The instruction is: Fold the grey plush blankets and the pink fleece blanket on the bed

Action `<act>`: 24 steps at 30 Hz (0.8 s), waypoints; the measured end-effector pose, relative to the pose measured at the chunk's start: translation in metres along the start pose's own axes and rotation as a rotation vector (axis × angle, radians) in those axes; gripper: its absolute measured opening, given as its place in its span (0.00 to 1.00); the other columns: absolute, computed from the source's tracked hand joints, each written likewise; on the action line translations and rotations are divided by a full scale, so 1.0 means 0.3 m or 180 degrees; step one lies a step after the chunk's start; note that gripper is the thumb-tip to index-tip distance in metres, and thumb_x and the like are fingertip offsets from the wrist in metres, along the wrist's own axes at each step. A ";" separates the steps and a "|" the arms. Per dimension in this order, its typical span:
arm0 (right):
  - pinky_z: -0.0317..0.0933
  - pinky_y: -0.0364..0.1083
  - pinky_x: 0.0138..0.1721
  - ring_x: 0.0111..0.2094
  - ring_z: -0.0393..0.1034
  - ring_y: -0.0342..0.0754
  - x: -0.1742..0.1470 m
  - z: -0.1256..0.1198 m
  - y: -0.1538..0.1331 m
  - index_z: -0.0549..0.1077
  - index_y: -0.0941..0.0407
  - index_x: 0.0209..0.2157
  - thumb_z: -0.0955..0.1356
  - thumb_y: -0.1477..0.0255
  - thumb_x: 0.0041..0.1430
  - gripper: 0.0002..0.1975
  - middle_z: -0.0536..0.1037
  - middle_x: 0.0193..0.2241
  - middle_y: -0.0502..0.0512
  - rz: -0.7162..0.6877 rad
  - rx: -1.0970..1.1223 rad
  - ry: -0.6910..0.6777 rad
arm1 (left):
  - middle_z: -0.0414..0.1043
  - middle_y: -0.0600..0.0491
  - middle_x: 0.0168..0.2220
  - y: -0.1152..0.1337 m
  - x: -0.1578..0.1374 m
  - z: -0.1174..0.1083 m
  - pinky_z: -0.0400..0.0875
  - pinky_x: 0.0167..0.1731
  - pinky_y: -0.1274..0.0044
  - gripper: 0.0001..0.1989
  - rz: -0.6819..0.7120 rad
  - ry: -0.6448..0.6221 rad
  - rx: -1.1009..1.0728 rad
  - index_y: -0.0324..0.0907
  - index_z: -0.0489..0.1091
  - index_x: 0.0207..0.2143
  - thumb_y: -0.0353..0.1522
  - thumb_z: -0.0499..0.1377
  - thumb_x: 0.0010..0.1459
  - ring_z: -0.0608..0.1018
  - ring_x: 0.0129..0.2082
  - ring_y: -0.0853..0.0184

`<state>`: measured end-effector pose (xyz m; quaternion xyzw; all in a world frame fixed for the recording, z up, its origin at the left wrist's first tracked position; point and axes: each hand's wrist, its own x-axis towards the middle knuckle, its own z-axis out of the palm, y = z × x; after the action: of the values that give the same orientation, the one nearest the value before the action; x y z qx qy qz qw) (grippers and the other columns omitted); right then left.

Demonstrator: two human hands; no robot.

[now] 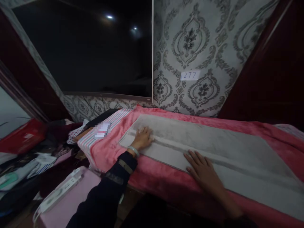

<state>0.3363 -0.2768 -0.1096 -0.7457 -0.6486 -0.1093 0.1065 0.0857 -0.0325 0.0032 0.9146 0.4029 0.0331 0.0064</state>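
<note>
The left hand (143, 139) lies palm down on the left part of a long grey mat (209, 139), fingers spread and a little bent, gripping nothing. The right hand (200, 164) is open too, its fingers reaching across the near edge onto the mat's paler strip. Whether either hand presses hard, I cannot tell. A pale bracelet (133, 150) circles the left wrist, just above a dark sleeve (104, 186) with lighter bands.

The mat lies flat beneath both hands, with a darker line running lengthwise between its grey far part and its pale near strip. Under it is a pink blanket (106, 152), showing all around. Left of the mat, a striped cloth (86, 144) bears a blurred-out card (102, 129). Nearer the person, a white power strip (61, 191) rests on a pink box (83, 193). Farther left are heaped clothes (42, 163) and a red bag (23, 137). Behind, a dark television (90, 50) stands before patterned wallpaper (190, 38), which carries a paper label (190, 75) reading 277.
</note>
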 end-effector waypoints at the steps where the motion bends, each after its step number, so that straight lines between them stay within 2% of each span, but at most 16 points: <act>1: 0.51 0.68 0.66 0.71 0.49 0.60 0.001 -0.003 -0.002 0.59 0.43 0.70 0.54 0.56 0.73 0.28 0.55 0.71 0.51 0.0008 0.0000 -0.0003 | 0.47 0.43 0.74 0.005 0.034 0.010 0.45 0.69 0.51 0.32 0.0051 -0.0035 -0.0005 0.44 0.55 0.71 0.45 0.49 0.68 0.51 0.74 0.53; 6: 0.52 0.68 0.65 0.71 0.49 0.60 0.002 -0.002 -0.002 0.59 0.43 0.70 0.54 0.57 0.73 0.28 0.55 0.71 0.51 -0.0036 -0.0023 0.0030 | 0.44 0.45 0.75 -0.037 0.115 0.099 0.44 0.67 0.44 0.32 -0.0406 0.0003 0.0054 0.46 0.52 0.72 0.46 0.44 0.70 0.48 0.74 0.49; 9: 0.53 0.66 0.65 0.71 0.50 0.59 0.001 0.007 0.001 0.59 0.42 0.70 0.55 0.56 0.73 0.27 0.55 0.71 0.51 -0.0041 -0.0034 0.0137 | 0.44 0.45 0.75 -0.059 0.117 0.130 0.44 0.68 0.45 0.33 -0.0427 0.0028 0.0100 0.47 0.51 0.73 0.46 0.43 0.69 0.48 0.74 0.50; 16: 0.52 0.66 0.66 0.71 0.50 0.59 0.007 -0.009 -0.008 0.58 0.43 0.70 0.56 0.57 0.73 0.27 0.57 0.71 0.52 -0.0010 0.0005 0.0064 | 0.47 0.43 0.74 -0.054 0.118 0.126 0.43 0.68 0.46 0.35 -0.0403 0.0147 0.0076 0.41 0.50 0.73 0.47 0.42 0.69 0.50 0.74 0.50; 24: 0.49 0.66 0.67 0.72 0.47 0.60 0.021 -0.072 -0.026 0.57 0.46 0.71 0.55 0.58 0.74 0.28 0.53 0.72 0.55 0.0055 0.0057 -0.0258 | 0.48 0.42 0.74 -0.058 0.128 0.114 0.46 0.68 0.48 0.33 -0.0431 0.0203 0.0088 0.41 0.52 0.72 0.44 0.40 0.70 0.51 0.74 0.52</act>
<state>0.3289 -0.2764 -0.0869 -0.7542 -0.6468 -0.0722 0.0877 0.1009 0.0082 -0.0294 0.8838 0.4642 0.0561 -0.0168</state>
